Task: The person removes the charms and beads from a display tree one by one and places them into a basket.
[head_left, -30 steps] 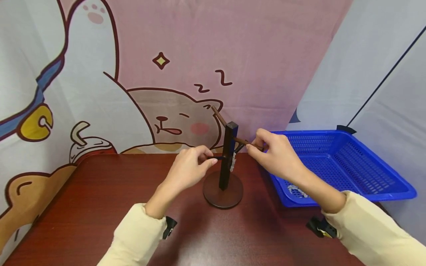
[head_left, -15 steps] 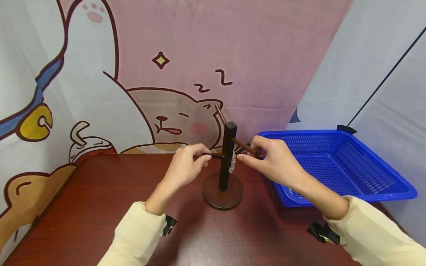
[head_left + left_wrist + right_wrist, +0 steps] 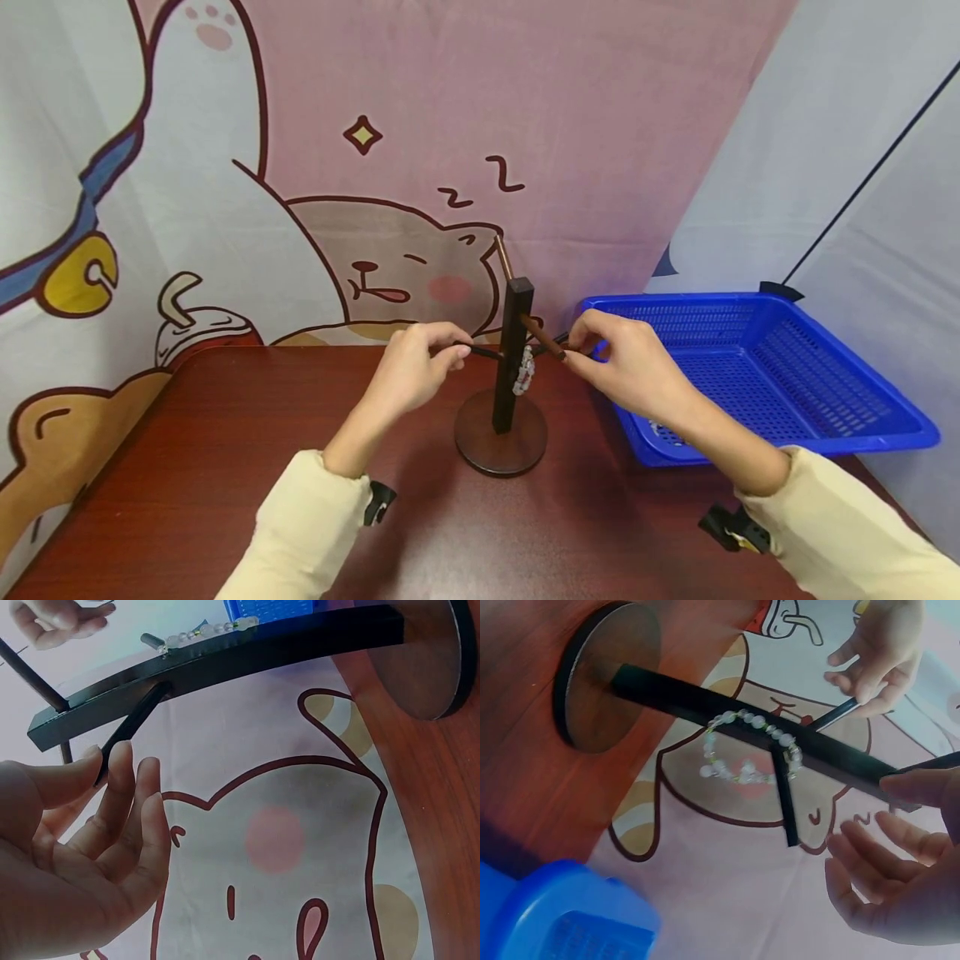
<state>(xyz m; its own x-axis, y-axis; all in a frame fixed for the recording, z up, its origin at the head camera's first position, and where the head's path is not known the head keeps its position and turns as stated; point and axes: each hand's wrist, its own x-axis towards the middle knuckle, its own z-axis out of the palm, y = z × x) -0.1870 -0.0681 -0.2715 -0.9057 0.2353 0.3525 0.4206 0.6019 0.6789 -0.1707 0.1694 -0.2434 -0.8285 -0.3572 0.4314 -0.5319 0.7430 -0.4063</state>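
Observation:
A dark wooden stand (image 3: pixel 514 358) with a round base (image 3: pixel 501 454) stands upright on the table, rods sticking out from its post. My left hand (image 3: pixel 416 362) pinches the tip of the black left rod (image 3: pixel 135 724) between thumb and fingers. By the front end of the brown upper rod (image 3: pixel 543 337) is my right hand (image 3: pixel 633 358). Its thumb touches that rod in the right wrist view, while the other fingers (image 3: pixel 862 862) are spread loosely below it. A bracelet of clear beads (image 3: pixel 754 720) hangs on the lower right rod (image 3: pixel 784 799), against the post.
A blue plastic basket (image 3: pixel 847 446) stands at the right, with something whitish at its near left corner. The reddish-brown table (image 3: pixel 300 433) meets a cartoon-printed cloth (image 3: pixel 585 125) behind the stand.
The upper rod has swung, its near end towards me and left, its far end right. My right hand's pinch on it has loosened. My left hand has shifted slightly left.

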